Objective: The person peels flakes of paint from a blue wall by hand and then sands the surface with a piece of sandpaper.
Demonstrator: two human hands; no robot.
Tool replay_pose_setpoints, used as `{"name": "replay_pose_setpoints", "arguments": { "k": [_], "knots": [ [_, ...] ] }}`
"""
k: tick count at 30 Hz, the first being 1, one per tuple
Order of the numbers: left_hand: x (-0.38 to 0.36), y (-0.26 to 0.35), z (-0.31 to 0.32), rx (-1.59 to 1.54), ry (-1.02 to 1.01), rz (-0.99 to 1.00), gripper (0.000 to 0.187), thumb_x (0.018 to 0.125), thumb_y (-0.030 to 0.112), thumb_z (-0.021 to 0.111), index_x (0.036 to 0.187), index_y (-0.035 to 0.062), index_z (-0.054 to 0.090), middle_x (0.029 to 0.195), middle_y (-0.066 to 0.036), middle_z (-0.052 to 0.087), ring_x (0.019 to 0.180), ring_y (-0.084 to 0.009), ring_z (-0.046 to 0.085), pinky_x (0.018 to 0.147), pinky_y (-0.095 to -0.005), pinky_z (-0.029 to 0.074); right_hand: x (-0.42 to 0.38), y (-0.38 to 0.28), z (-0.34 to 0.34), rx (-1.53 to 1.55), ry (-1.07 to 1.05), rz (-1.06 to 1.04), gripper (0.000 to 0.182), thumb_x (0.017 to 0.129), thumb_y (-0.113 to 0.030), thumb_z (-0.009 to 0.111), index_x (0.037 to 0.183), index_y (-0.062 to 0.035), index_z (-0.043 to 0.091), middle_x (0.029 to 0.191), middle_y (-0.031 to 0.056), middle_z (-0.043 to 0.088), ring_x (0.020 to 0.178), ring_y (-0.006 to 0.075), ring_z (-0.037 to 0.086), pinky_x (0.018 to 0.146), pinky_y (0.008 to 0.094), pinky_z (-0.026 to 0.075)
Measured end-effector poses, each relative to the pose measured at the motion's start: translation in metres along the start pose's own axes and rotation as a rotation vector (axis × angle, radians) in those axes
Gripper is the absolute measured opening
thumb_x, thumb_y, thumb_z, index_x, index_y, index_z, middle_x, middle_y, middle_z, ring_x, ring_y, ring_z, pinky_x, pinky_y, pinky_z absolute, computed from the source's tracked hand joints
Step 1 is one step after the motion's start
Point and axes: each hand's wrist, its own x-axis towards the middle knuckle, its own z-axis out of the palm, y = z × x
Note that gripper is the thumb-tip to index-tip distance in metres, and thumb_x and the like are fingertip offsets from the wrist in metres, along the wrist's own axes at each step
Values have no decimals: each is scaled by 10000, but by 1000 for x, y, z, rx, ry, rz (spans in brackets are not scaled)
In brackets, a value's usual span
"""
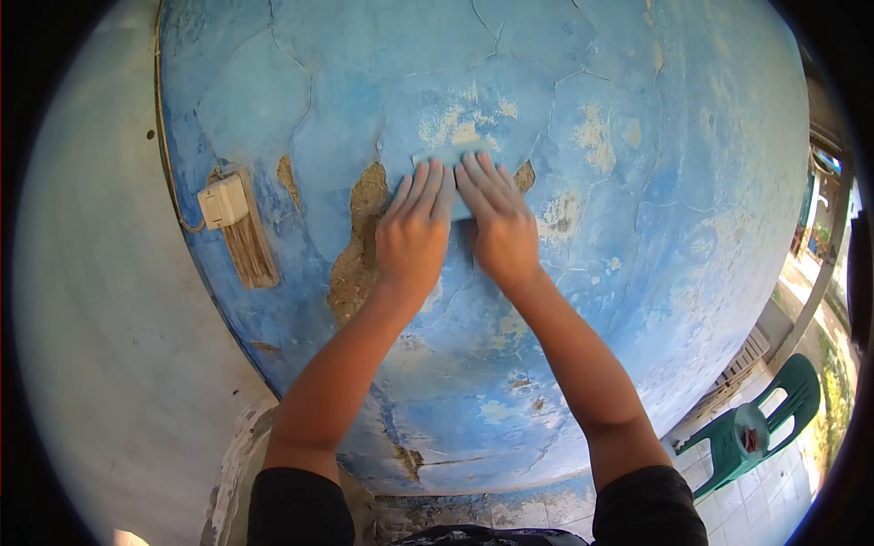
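Both my hands press a pale blue-grey sheet of sandpaper (463,211) against the blue wall (583,300). My left hand (417,232) lies over the sheet's left part, its fingers straight, together and pointing up. On the right part rests my right hand (499,218), fingers also extended upward and dusty. Its thumb is hidden, and so is most of the sheet under the fingers. Just above the sheet the paint is worn to a whitish patch (455,126). Left of my left hand, a strip of bare brown plaster (355,246) runs down the wall.
A white switch box (221,202) on a wooden block (251,250) juts out at the left. A pale wall (100,255) meets the blue one there. At the lower right, a green plastic chair (728,446) stands on tiles (783,482), with a small dish (751,432) on it.
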Motion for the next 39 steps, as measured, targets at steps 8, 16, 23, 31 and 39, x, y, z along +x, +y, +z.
{"name": "replay_pose_setpoints", "arguments": {
  "k": [8,16,23,31,39],
  "knots": [
    [81,-22,-1,105,-19,80,431,973,27,651,1399,-3,708,1471,-176,699,1408,-318,642,1232,-461,464,84,29,1,7,29,-44,458,912,17,665,1361,-33,744,1468,150,705,1432,310,625,1221,475,494],
    [-11,5,3,0,-80,3,435,968,42,674,1399,-5,705,1474,-168,700,1409,-292,645,1217,-436,481,-5,-2,-9,-13,-10,37,389,929,-7,656,1305,-3,755,1421,160,729,1406,315,647,1209,469,504],
    [90,-20,1,50,-34,111,462,973,-14,621,1431,-12,681,1496,-195,673,1431,-338,616,1215,-450,490,91,41,-3,-47,58,-90,372,938,-15,647,1292,-6,760,1408,151,738,1389,313,660,1202,459,514],
    [-2,6,-1,-110,-113,-28,495,986,-60,570,1470,-12,657,1519,-203,651,1448,-360,596,1216,-473,489,2,-1,-8,-33,5,72,400,945,-7,639,1331,-5,746,1432,160,722,1425,321,631,1217,468,499],
    [68,-26,2,79,28,139,416,977,44,653,1387,5,715,1481,-163,696,1421,-295,635,1231,-441,477,80,26,-6,-80,-14,-71,412,959,-22,622,1356,6,727,1465,155,703,1429,319,627,1219,452,495]
  ]
}}
